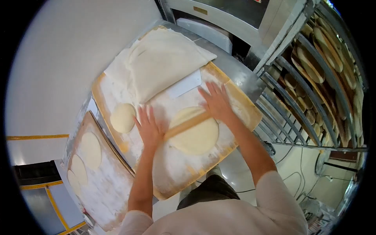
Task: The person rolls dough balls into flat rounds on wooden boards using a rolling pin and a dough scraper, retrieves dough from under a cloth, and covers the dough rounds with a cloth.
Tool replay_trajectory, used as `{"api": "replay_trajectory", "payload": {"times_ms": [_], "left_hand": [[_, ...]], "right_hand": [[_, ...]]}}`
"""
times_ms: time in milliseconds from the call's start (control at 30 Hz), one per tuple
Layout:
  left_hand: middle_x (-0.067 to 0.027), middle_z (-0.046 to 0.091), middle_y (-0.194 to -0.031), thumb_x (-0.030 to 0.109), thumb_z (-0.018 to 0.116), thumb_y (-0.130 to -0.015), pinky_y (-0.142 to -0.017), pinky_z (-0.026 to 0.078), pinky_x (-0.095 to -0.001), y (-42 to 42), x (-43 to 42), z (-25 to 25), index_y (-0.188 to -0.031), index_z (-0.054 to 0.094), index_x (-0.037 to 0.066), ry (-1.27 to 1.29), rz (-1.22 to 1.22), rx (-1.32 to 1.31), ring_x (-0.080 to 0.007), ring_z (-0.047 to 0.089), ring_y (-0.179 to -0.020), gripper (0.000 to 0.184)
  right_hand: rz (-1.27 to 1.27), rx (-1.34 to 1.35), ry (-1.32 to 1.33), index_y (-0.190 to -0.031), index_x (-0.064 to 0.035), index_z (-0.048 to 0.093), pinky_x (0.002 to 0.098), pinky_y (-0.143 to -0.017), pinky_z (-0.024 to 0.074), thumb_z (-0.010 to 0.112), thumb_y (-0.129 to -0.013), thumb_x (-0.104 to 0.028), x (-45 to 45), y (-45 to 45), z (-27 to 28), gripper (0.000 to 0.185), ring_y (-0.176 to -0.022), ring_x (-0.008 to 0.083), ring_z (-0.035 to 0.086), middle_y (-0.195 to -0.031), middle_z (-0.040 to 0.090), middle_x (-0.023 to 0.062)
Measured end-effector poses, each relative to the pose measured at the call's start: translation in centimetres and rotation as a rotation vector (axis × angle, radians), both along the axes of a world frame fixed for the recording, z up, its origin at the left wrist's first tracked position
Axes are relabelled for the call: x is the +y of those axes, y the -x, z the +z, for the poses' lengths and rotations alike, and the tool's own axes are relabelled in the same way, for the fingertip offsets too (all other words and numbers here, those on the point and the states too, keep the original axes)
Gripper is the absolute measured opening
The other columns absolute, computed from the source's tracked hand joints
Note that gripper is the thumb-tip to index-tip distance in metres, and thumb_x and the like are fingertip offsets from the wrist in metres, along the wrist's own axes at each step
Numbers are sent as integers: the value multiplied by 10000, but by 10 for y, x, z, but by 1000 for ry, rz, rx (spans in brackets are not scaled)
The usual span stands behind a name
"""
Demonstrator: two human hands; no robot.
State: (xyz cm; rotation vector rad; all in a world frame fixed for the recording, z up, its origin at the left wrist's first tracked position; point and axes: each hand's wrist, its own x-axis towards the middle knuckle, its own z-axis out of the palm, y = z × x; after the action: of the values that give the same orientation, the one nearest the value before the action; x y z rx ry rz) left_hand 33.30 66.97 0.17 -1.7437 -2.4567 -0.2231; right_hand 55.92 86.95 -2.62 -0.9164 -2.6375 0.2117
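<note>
A wooden rolling pin lies across a flat round of dough on a floured wooden board. My left hand presses its palm on the pin's left end, fingers spread and stretched forward. At the other end, my right hand rests on the pin the same way, its fingers apart. The ends of the pin are hidden under my palms. Just left of my left hand sits a small, thicker ball of dough. Behind the hands, a white cloth covers a mound, with a flat white scraper at its edge.
A second floured board at the left holds flattened dough rounds. On the right stands a metal rack with boards carrying long loaves or dough pieces. A wall borders the left side. Cables lie on the floor.
</note>
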Motion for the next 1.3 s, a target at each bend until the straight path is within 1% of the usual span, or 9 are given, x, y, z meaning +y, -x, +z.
{"api": "replay_trajectory", "payload": {"times_ms": [100, 267, 400, 500, 600, 767, 967, 1133, 1300], "left_hand": [[-147, 292, -1542, 331, 491, -908, -1147, 85, -600, -62, -81, -1, -1464, 321, 57, 205, -94, -234, -348, 194, -1452, 643], [-144, 289, -1544, 353, 502, -930, -1142, 106, -605, -6, -22, 20, -1474, 312, 55, -37, -54, -166, -353, 189, -1451, 650], [-152, 270, -1550, 378, 538, -911, -1144, 118, -597, -15, -59, -20, -1474, 313, 53, 246, -101, 17, -349, 167, -1456, 688], [-162, 511, -1319, 315, 670, -806, -1079, 267, -553, -60, -133, -15, -1362, 467, 48, 137, -163, -221, -319, 448, -1250, 649], [-137, 571, -1186, 229, 730, -729, -1019, 337, -520, -32, -137, -5, -1304, 515, 55, 143, -302, -222, -301, 526, -1101, 638], [-157, 437, -1427, 406, 666, -801, -1133, 176, -592, -38, -12, 49, -1361, 456, 46, 94, -529, -74, -351, 357, -1361, 697], [-148, 371, -1486, 458, 533, -911, -1111, 162, -632, -131, 171, -14, -1412, 430, 116, -59, -853, -112, -352, 268, -1414, 616], [-141, 362, -1498, 401, 518, -926, -1116, 124, -644, -77, 95, -21, -1410, 420, 93, 69, -850, 24, -331, 276, -1420, 581], [-134, 369, -1494, 350, 516, -906, -1118, 96, -644, -12, 2, 4, -1412, 407, 52, 262, -663, 15, -335, 269, -1424, 598]], "right_hand": [[41, 10, 80, -1366, -89, 479, 606, -1096, 234, 597, -874, -374, -80, -65, 10, 580, -1340, 376, 370, -1434, 412, 196], [7, -43, 50, -1335, -57, 499, 603, -1100, 231, 611, -866, -391, -47, -43, 15, 586, -1351, 372, 351, -1431, 409, 205], [16, -19, 88, -1304, -56, 530, 578, -1090, 266, 614, -859, -362, -66, -54, 11, 547, -1323, 379, 376, -1403, 433, 185], [30, 30, 131, -1224, -64, 571, 556, -1037, 327, 677, -774, -310, -136, -109, 13, 523, -1239, 351, 457, -1216, 545, 163], [-79, -31, 185, -1075, -66, 589, 477, -868, 461, 713, -710, -240, -166, -134, 10, 423, -1048, 336, 580, -998, 612, 125], [-420, 160, 804, -974, -32, 563, 459, -657, 520, 726, -739, -255, -233, -128, 20, 362, -787, 373, 652, -853, 653, 158], [-666, 306, 586, -885, -13, 567, 451, -547, 486, 775, -733, -272, -216, -129, 20, 365, -653, 393, 631, -710, 625, 196], [-572, 49, 651, -895, -40, 571, 449, -521, 490, 757, -754, -373, -273, -123, -15, 407, -627, 395, 634, -734, 645, 191], [-495, 149, 845, -907, -69, 554, 471, -502, 485, 735, -759, -377, -305, -99, 7, 387, -613, 379, 633, -696, 620, 156]]}}
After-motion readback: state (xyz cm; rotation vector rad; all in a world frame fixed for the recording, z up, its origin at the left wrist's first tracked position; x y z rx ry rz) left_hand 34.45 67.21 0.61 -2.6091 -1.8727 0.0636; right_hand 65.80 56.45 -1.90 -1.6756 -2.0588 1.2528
